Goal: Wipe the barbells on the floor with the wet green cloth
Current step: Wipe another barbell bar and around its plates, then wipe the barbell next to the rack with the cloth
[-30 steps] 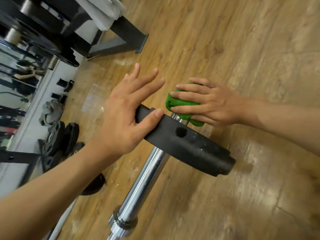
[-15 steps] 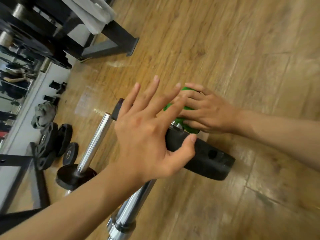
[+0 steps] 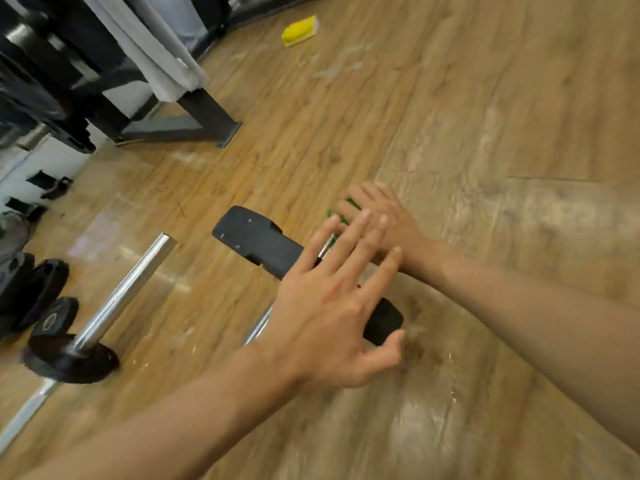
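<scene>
Green cloth (image 3: 353, 204): only slivers of it show under your right hand, on the near barbell's end just beyond the black plate.
Right hand (image 3: 384, 223): its fingers look flat over the cloth, pressing it down rather than gripping it. Your left fingers cross in front, so I can't see the fingertips.
Left hand (image 3: 329, 310): fingers are straight and spread wide across the black plate (image 3: 254, 239), thumb out by its lower end. It holds nothing and seems to be steadying the plate.
Near barbell (image 3: 259, 327): it lies on the wooden floor (image 3: 485, 116), with chrome showing below your left wrist.
Risk, roll: a flat palm gives little hold, so the bar could roll on its plate if you push hard with the cloth.
Risk, pinch: your hands overlap, so a slip could jam your right fingers against the plate.
Risk, missed spots: you can't see the cloth, so patches of the bar may go unwiped.
Risk, wet floor: a dripping cloth would make the boards slick.
Count, cloths: one.
Count, hands: two.
Count, barbells: two, the second barbell (image 3: 128, 289) to the left with its small plate (image 3: 69, 362).
Count, loose plates (image 3: 41, 285): a few, but too blurred to number.
Count, yellow sponge (image 3: 299, 31): one, well apart.
</scene>
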A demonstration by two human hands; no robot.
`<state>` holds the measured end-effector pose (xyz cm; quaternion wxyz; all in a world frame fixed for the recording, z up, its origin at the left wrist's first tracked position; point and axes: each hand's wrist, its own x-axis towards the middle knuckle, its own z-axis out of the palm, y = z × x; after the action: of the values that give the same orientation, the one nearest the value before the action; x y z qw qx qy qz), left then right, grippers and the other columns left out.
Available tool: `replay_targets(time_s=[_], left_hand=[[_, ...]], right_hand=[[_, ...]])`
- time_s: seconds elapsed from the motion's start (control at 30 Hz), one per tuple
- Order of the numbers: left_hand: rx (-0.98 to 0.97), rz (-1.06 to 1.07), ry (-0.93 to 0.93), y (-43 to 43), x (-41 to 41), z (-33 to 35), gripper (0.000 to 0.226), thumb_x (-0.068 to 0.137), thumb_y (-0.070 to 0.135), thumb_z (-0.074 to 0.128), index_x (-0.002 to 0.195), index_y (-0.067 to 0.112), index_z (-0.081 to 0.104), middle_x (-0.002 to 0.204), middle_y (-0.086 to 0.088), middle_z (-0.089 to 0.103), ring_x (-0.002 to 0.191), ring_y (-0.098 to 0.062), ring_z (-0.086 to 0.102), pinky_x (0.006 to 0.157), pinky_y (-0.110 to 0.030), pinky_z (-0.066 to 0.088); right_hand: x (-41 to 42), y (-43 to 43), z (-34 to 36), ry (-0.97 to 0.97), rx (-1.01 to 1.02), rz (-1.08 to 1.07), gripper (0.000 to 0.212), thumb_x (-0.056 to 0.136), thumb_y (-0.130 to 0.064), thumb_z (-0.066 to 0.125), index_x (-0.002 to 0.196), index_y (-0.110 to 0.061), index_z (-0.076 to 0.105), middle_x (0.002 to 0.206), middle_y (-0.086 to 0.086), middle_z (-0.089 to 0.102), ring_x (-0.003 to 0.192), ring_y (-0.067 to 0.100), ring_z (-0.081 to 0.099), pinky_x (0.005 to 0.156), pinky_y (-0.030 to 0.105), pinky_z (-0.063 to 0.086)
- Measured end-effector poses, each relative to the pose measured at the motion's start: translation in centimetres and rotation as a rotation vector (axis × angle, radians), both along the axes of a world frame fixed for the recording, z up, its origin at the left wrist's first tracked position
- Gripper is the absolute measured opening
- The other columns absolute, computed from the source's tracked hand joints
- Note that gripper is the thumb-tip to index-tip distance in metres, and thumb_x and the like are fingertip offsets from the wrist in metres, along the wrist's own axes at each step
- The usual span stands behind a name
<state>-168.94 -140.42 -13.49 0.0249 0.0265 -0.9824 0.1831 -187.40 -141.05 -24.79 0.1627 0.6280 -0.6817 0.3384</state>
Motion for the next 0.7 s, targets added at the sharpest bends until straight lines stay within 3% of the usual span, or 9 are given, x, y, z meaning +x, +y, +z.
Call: replay_targets(time_s=[0.13, 0.27, 0.4, 0.5, 0.7], left_hand=[[-0.013, 0.096, 0.108, -2.4, 2.3, 1.4, 0.078, 0.100, 0.063, 0.035, 0.159, 0.014, 0.042, 0.170, -0.016, 0.026, 0.160, -0.033, 0.015, 0.129, -0.055, 0.014], [0.095, 0.164, 0.129, -4.9, 3.5, 1.8, 0.079, 0.100, 0.064, 0.032, 0.163, 0.015, 0.034, 0.170, -0.016, 0.026, 0.160, -0.032, 0.017, 0.127, -0.054, 0.021], [0.196, 0.124, 0.181, -4.1, 3.5, 1.5, 0.080, 0.099, 0.061, 0.036, 0.162, 0.012, 0.035, 0.168, -0.016, 0.030, 0.159, -0.033, 0.019, 0.127, -0.055, 0.020], [0.229, 0.132, 0.111, -3.0, 3.3, 2.2, 0.082, 0.098, 0.065, 0.034, 0.162, 0.013, 0.033, 0.169, -0.017, 0.027, 0.160, -0.035, 0.017, 0.128, -0.055, 0.017], [0.307, 0.328, -0.101, -0.9, 7.8, 7.9, 0.086, 0.100, 0.071, 0.013, 0.167, 0.017, 0.009, 0.174, -0.011, 0.011, 0.162, -0.028, 0.006, 0.131, -0.050, 0.007]], right_hand=[[-2.6, 6.4, 2.0, 0.026, 0.068, -0.094, 0.050, 0.105, -0.052, 0.038, 0.107, -0.010, 0.064, 0.103, 0.012, 0.055, 0.096, 0.032, 0.050, 0.089, 0.043, 0.033], [-3.7, 9.9, 4.1, 0.151, 0.098, -0.094, 0.050, 0.097, -0.058, 0.050, 0.104, -0.010, 0.063, 0.103, 0.013, 0.056, 0.097, 0.032, 0.050, 0.091, 0.042, 0.033], [-2.5, 11.4, 6.4, 0.076, 0.067, -0.199, 0.055, 0.097, -0.061, 0.048, 0.107, -0.009, 0.063, 0.103, 0.014, 0.055, 0.097, 0.034, 0.052, 0.092, 0.046, 0.034], [-0.1, 13.0, 8.8, -0.011, 0.112, -0.270, 0.054, 0.095, -0.061, 0.053, 0.107, -0.008, 0.063, 0.102, 0.015, 0.054, 0.097, 0.035, 0.051, 0.090, 0.045, 0.033], [6.1, 15.4, 16.7, -0.119, 0.369, -0.220, 0.066, 0.078, -0.069, 0.063, 0.106, -0.010, 0.063, 0.103, 0.014, 0.055, 0.098, 0.035, 0.053, 0.089, 0.046, 0.035]])
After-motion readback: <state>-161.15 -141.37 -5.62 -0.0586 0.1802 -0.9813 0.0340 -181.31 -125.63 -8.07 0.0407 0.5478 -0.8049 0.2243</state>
